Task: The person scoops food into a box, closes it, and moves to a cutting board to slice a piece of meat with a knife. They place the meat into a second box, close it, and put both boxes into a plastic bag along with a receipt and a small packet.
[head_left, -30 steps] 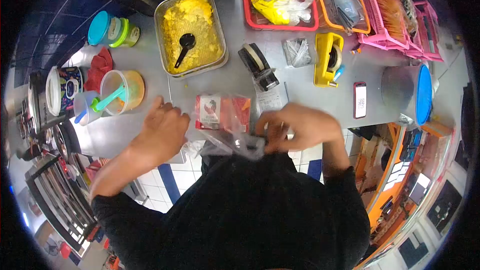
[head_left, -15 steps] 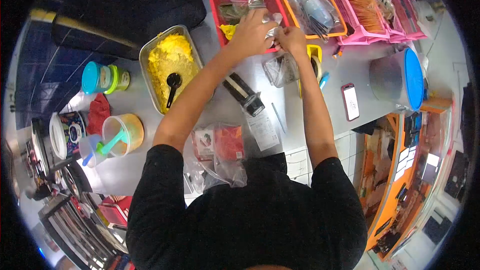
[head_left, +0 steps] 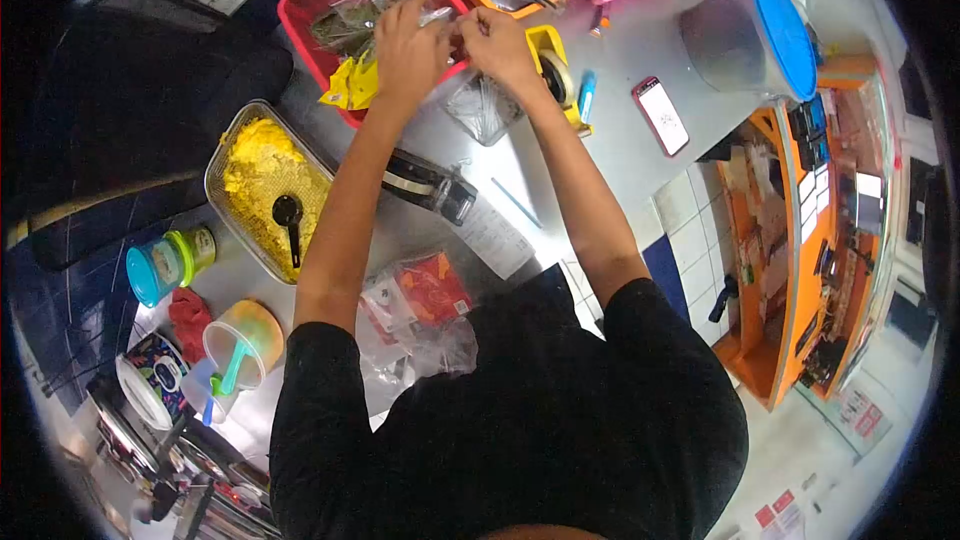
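Note:
My left hand is over the red basket, its fingers bent around part of a clear plastic bag. Close beside it, at the basket's right edge, my right hand pinches something small that I cannot make out. Clear bags with dark green contents and a yellow packet lie in the basket around my left hand. Below my right hand are a clear plastic pack and a yellow tape dispenser.
A metal tray of yellow food holds a black scoop. A black sealer-like device, a receipt, a phone and a blue-lidded bucket stand or lie on the table. An orange basket is behind.
The view has turned and shifted, so the table things appear lower and further left. Both hands remain close together at the red basket; my left hand's fingers are now more over its inside.

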